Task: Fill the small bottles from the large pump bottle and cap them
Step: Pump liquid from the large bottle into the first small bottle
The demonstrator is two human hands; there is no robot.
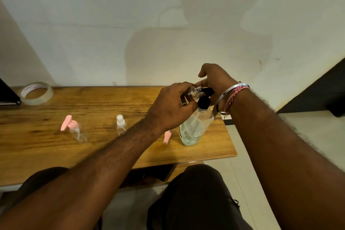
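The large clear pump bottle (pixel 194 129) with a black pump head stands near the table's right edge. My left hand (pixel 171 108) grips a small clear bottle (pixel 195 92) tilted against the black pump nozzle. My right hand (pixel 214 82) lies over the pump head from behind, fingers bent down onto it. A small bottle with a pink pump (pixel 74 129) lies on its side at the left. A small bottle with a white cap (pixel 121 125) stands mid-table. A loose pink cap (pixel 166 137) lies beside the large bottle.
A roll of clear tape (pixel 36 93) sits at the back left of the wooden table (pixel 56 151), next to a dark object (pixel 7 93) at the left edge. The table ends just right of the large bottle. My knees show below the front edge.
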